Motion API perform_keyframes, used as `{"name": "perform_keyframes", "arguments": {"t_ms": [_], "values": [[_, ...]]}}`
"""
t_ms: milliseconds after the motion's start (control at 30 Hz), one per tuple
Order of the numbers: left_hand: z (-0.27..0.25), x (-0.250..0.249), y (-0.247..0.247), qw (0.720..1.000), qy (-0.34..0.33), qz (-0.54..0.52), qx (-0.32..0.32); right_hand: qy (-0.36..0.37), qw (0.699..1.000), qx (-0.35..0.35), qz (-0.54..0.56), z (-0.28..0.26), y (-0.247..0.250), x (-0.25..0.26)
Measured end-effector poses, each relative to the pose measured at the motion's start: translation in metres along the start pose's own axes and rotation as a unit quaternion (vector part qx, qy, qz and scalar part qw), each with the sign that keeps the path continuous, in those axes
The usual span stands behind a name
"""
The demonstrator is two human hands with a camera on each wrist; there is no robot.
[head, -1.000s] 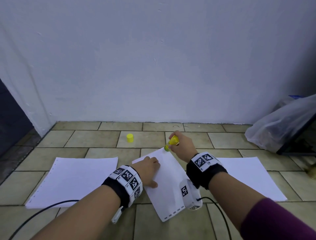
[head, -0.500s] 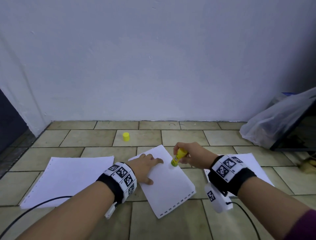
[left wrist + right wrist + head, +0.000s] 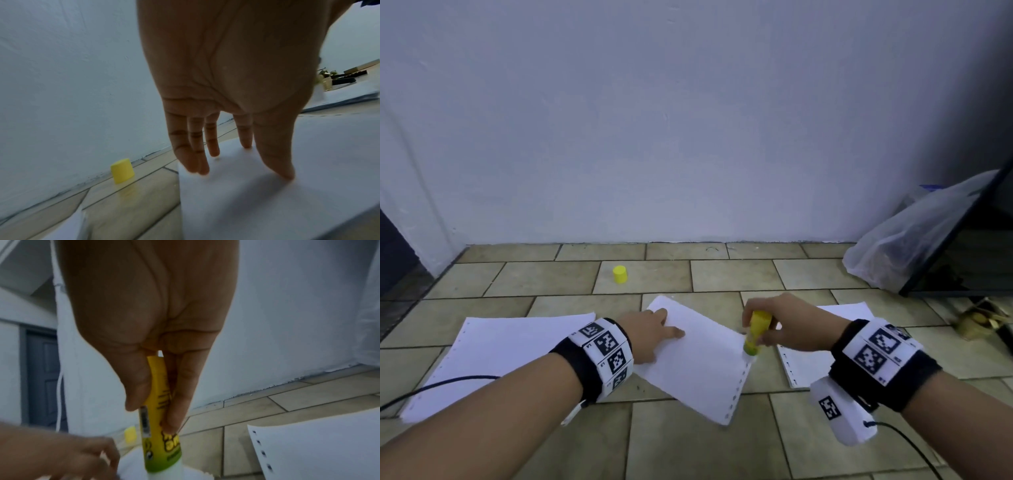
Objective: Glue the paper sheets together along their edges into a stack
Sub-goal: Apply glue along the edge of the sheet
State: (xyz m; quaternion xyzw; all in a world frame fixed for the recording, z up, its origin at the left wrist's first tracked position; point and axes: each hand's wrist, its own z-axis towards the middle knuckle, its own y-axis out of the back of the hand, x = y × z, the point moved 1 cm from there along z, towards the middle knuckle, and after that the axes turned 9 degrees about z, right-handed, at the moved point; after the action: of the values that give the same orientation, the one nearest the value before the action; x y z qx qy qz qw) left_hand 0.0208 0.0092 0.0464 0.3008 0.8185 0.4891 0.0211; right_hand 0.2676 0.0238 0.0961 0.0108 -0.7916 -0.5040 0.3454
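Note:
A white sheet (image 3: 698,363) with punched margins lies skewed on the tiled floor between my hands. My left hand (image 3: 650,330) presses it flat with straight fingers (image 3: 205,155) near its far left corner. My right hand (image 3: 780,322) grips a yellow-green glue stick (image 3: 755,332), tip down on the sheet's right corner. The right wrist view shows thumb and fingers pinching the glue stick (image 3: 158,426). A paper pile (image 3: 493,349) lies left, and another pile (image 3: 822,346) lies right, partly hidden by my right wrist.
The yellow glue cap (image 3: 619,274) stands on the tiles near the white wall, also seen as the cap (image 3: 122,170) left of my fingers. A clear plastic bag (image 3: 907,240) and a dark slanted board (image 3: 962,240) sit at the right. Cables trail from both wrists.
My right hand has dragged the glue stick from the sheet's far corner along its right edge toward me, to the right corner. The left hand has stayed pressing the sheet.

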Motion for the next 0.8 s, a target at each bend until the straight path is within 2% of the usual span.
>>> {"name": "perform_keyframes", "arguments": {"t_ms": [100,200,267,400,567,800], "values": [[-0.005,-0.001,-0.001,0.999,-0.011,-0.001,-0.035,0.011,0.989,-0.098,0.114,0.007,0.015,0.001],[-0.004,-0.006,-0.002,0.995,-0.081,-0.031,-0.054,0.011,0.972,-0.147,0.184,0.017,0.019,0.006],[-0.003,-0.008,-0.003,0.994,-0.100,-0.034,-0.032,0.000,0.966,-0.157,0.204,0.026,0.015,0.009],[0.001,-0.003,-0.004,0.998,-0.061,-0.024,-0.015,-0.026,0.960,-0.178,0.215,0.044,0.004,0.007],[0.004,0.001,-0.004,0.997,-0.052,-0.047,-0.037,-0.058,0.952,-0.194,0.232,0.068,-0.011,0.003],[0.005,0.001,-0.003,0.994,-0.061,-0.087,-0.028,-0.024,0.961,-0.174,0.211,0.100,-0.034,0.027]]}}
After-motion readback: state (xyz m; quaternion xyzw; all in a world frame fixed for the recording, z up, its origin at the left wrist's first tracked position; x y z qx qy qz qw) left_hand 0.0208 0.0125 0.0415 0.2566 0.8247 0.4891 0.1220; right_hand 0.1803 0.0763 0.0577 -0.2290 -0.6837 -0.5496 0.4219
